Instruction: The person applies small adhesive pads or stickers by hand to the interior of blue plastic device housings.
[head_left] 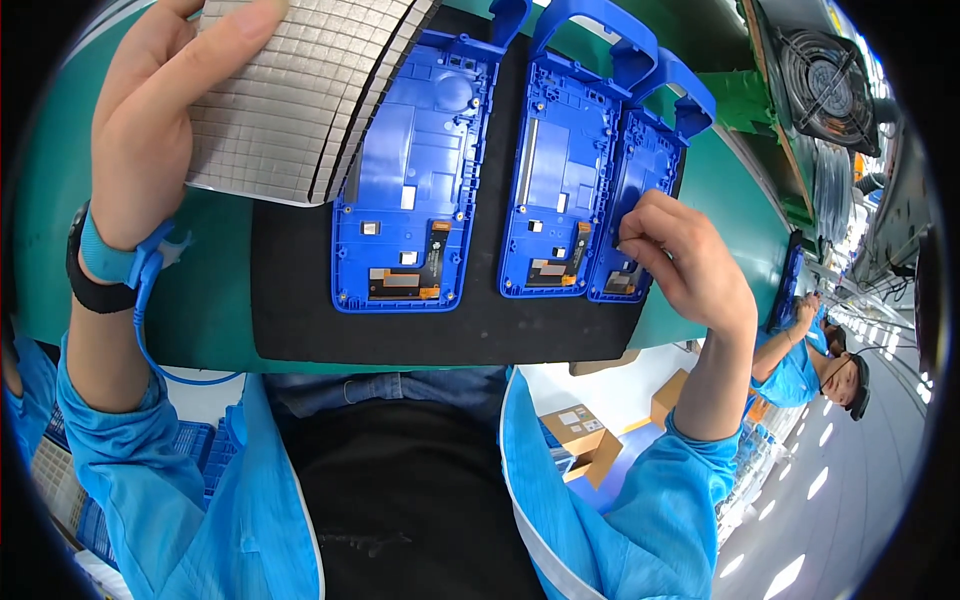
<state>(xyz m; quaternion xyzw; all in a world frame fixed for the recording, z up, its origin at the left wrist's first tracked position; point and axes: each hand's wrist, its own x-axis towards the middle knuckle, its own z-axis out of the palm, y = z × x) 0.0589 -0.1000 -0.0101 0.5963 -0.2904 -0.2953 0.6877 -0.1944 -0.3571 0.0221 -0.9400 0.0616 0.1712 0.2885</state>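
Observation:
A sheet of small silvery-grey square pads [275, 110] is gripped at its upper left by my left hand [150, 120], thumb lying over its face. The sheet partly covers the left one of three blue plastic housings [425, 130]. My right hand [690, 255] is pinched over the rightmost blue housing [655, 150]; whatever sits between its fingertips is too small or hidden to make out. Between them lies the middle blue housing [585, 130]. Each housing has a loop-shaped handle at its far end and a dark flex circuit [437, 260] near its close end, with small pale squares inside.
A black mat [400, 340] lies under the housings on a green tabletop [215, 320]. A blue wrist-strap cord [145, 300] hangs from my left wrist. A fan [825, 85] stands at the far right. Another person [800, 365] works beyond; cardboard boxes [580, 435] sit below.

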